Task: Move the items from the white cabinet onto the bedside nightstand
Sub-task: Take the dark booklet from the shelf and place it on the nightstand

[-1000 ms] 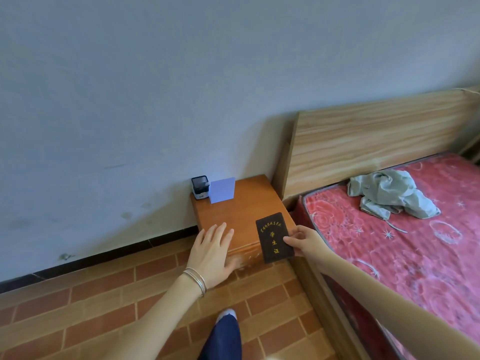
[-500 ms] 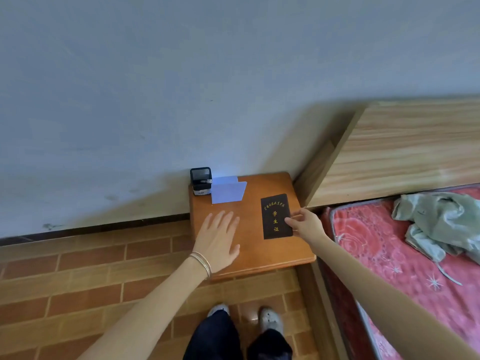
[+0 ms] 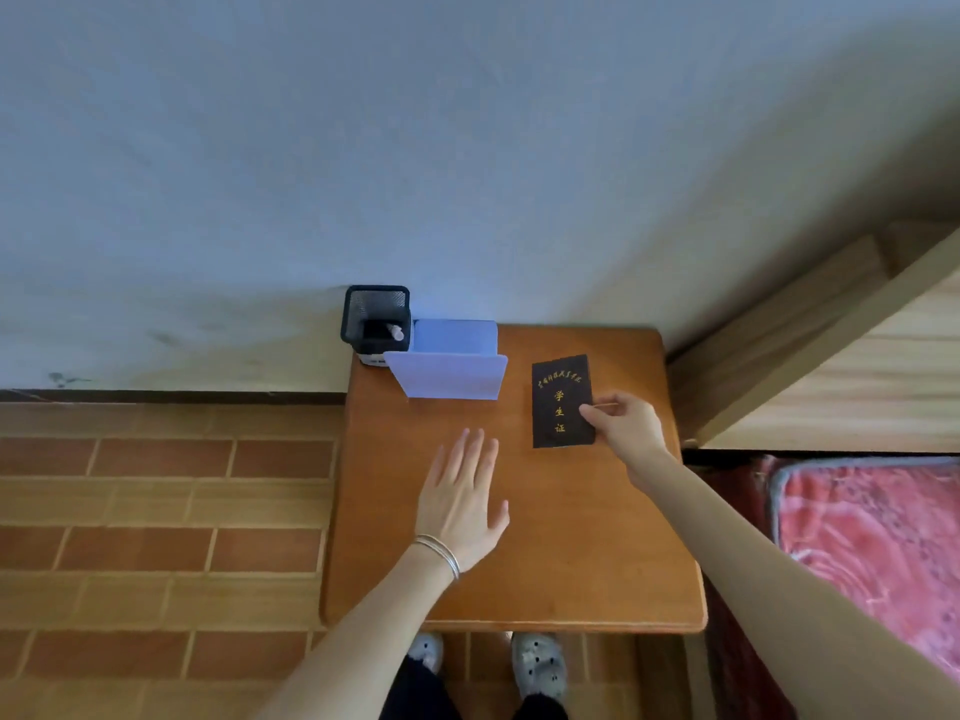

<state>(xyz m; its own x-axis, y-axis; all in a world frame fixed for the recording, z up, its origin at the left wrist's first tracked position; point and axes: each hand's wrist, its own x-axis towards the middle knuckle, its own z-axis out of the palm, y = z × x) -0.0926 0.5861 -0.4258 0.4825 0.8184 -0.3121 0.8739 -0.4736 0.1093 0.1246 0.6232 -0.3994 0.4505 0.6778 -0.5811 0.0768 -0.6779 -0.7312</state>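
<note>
At frame centre-right, my right hand [image 3: 626, 426] has its fingers clamped on the dark rectangular booklet [image 3: 561, 401]; my left hand [image 3: 460, 504] lies flat, fingers apart, on the orange wooden nightstand [image 3: 571, 563].

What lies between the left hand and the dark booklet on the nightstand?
Nothing: in the head view only bare nightstand wood separates the left hand from the booklet.

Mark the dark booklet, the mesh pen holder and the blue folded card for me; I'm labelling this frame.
dark booklet [image 3: 558, 392], head view, cover centre.
mesh pen holder [image 3: 375, 306], head view, inner mesh wall.
blue folded card [image 3: 447, 375], head view, front flap.
</note>
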